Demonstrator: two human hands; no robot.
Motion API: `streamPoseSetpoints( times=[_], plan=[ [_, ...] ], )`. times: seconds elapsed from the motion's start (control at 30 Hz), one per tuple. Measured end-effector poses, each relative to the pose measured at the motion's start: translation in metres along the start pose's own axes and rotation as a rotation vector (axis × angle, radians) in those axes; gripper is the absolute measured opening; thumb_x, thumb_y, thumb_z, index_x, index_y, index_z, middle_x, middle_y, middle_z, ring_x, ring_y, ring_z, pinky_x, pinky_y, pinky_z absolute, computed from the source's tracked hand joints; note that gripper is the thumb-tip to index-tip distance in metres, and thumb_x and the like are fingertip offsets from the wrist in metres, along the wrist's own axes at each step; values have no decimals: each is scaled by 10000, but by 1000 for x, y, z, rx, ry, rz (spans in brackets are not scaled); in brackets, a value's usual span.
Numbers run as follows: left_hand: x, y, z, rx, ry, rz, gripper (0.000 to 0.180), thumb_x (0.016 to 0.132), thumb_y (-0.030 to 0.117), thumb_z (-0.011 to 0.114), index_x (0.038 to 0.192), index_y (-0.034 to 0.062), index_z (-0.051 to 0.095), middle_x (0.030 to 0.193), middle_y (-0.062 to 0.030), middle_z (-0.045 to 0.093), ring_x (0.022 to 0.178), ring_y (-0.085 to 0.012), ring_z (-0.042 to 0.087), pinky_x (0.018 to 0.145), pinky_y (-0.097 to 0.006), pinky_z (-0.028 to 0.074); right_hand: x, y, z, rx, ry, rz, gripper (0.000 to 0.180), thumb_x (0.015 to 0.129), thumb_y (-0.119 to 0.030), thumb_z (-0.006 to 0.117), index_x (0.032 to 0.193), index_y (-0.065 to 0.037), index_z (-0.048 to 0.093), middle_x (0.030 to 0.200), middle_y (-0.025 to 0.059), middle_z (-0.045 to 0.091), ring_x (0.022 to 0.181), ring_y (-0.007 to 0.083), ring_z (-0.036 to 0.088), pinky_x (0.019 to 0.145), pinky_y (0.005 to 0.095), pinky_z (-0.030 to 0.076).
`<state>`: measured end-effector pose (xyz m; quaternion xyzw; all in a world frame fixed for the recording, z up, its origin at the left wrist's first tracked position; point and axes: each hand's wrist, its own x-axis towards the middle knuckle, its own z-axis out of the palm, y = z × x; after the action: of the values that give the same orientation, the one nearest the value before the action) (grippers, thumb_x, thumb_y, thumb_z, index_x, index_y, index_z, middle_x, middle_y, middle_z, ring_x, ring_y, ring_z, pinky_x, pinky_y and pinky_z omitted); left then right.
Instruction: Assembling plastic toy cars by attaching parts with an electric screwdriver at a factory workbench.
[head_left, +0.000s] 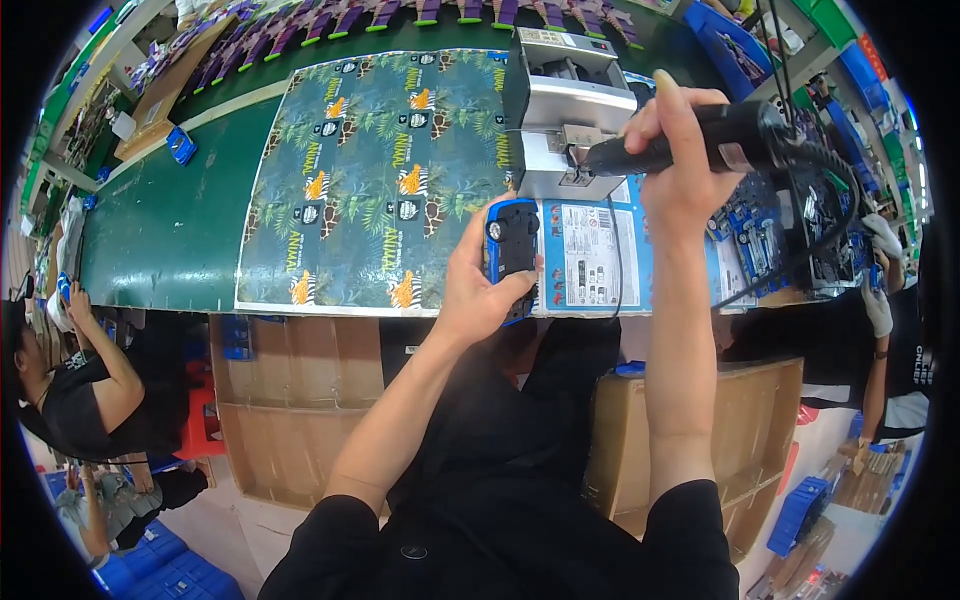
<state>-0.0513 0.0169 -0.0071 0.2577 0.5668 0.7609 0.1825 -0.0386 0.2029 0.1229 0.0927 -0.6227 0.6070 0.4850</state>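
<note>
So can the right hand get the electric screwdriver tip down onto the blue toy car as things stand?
Probably yes. The right hand grips the electric screwdriver just above and right of the blue toy car, which the left hand holds steady; nothing lies between them.

I see a long green workbench (pixel 170 230) running across the view, and a large printed sheet (pixel 370 180) with a jungle-animal pattern lies flat on its middle. Just right of that sheet sits a grey metal machine (pixel 570 110), with a blue-and-white printed card (pixel 590 260) flat on the bench below it, while a small blue part (pixel 181 146) and a brown cardboard piece (pixel 165 95) lie well to the sheet's left. A row of purple items (pixel 400 18) lines the bench's far edge beyond the sheet.
</note>
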Motion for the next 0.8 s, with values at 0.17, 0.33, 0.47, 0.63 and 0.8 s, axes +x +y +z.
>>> streamPoseSetpoints(
  times=[0.17,0.33,0.47,0.63,0.8],
  plan=[
    [1,6,-3,-328,22,-121,695,765,-100,637,1414,44,432,1107,-90,618,898,-165,665,799,-306,545,14,-2,20,-108,-33,78,147,840,-91,733,791,7,637,590,51,581,466,131,553,499,257,452],
    [7,1,-10,-475,100,-171,631,778,-118,641,1356,54,455,1131,-107,623,879,-205,685,728,-347,587,-1,-15,19,-13,-65,345,166,893,-144,663,806,-20,596,592,43,531,450,133,499,468,269,409],
    [11,4,-11,-530,141,-223,585,774,-97,658,1308,55,471,1111,-99,623,887,-217,686,721,-355,593,-46,-47,5,361,-137,407,201,948,-224,498,839,-56,481,658,74,481,480,156,457,501,317,434],
    [13,2,-12,-531,151,-243,590,774,-90,664,1309,70,472,1100,-98,624,875,-222,694,713,-350,598,-75,-45,14,412,-183,356,178,939,-227,488,889,-56,496,672,75,504,485,157,473,524,323,459],
    [12,2,-9,-513,152,-231,584,778,-90,663,1306,71,473,1108,-97,623,871,-216,697,708,-342,602,-78,-41,17,377,-159,344,165,929,-215,496,898,-52,501,674,83,509,485,160,477,544,333,471]
  ],
)
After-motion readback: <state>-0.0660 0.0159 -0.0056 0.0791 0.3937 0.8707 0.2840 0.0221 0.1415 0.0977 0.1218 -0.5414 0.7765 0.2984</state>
